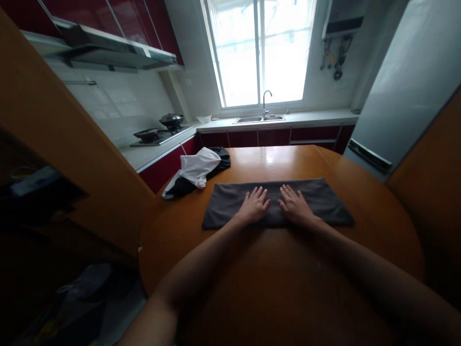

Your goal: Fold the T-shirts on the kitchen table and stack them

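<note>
A dark grey folded cloth (226,204) lies flat across the round wooden table (273,274), its long side running left to right. My left hand (255,204) rests palm down on the cloth just left of its middle, fingers spread. Close beside it, my right hand (294,204) also lies flat on the fabric, right of the middle, with its fingers apart. Neither hand grips anything. What kind of cloth article it is cannot be told from its folded shape.
Crumpled white cloth (200,166) and black cloth (220,161) lie on the table's far left edge. Beyond are a counter with a sink (248,119), a stove with a wok (171,120) and a pan (147,134). A fridge (414,77) stands at right.
</note>
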Tool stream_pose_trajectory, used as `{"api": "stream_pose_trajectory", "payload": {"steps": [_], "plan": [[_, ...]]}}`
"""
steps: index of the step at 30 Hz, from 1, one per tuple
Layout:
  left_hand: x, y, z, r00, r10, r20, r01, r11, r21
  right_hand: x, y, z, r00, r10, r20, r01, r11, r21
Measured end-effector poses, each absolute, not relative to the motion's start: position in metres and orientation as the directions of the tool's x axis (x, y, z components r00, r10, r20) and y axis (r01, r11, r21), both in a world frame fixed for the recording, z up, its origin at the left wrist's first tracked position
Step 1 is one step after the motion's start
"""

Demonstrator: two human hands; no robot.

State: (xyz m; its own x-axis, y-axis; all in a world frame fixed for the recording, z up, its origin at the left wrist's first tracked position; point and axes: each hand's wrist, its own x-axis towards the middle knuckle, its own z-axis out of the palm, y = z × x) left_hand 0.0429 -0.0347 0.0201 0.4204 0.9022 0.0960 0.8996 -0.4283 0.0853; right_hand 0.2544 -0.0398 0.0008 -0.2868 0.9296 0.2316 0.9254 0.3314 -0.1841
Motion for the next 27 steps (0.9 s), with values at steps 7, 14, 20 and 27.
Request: {"api": "stream_pose_trajectory", "payload": {"steps": [7, 14, 20, 27], "plan": [[0.059, -0.053, 0.013, 0.440, 0.891, 0.115, 0.891, -0.449, 0.066, 0.239, -0.055, -0.007, -0.331, 0.926, 0.179, 0.914, 0.362, -0.182], [0.058, -0.038, 0.026, 0.451, 0.891, 0.050, 0.886, -0.454, 0.094, 0.247, -0.045, 0.005, -0.329, 0.932, 0.156, 0.903, 0.358, -0.236], [0.074, 0.002, 0.029, 0.369, 0.923, 0.104, 0.916, -0.381, 0.127, 0.274, -0.022, 0.013, -0.108, 0.959, 0.261, 0.953, 0.175, -0.248], [0.080, 0.010, 0.001, 0.353, 0.935, 0.047, 0.924, -0.356, 0.139, 0.293, -0.010, 0.006, -0.068, 0.975, 0.211, 0.965, 0.118, -0.235]]}}
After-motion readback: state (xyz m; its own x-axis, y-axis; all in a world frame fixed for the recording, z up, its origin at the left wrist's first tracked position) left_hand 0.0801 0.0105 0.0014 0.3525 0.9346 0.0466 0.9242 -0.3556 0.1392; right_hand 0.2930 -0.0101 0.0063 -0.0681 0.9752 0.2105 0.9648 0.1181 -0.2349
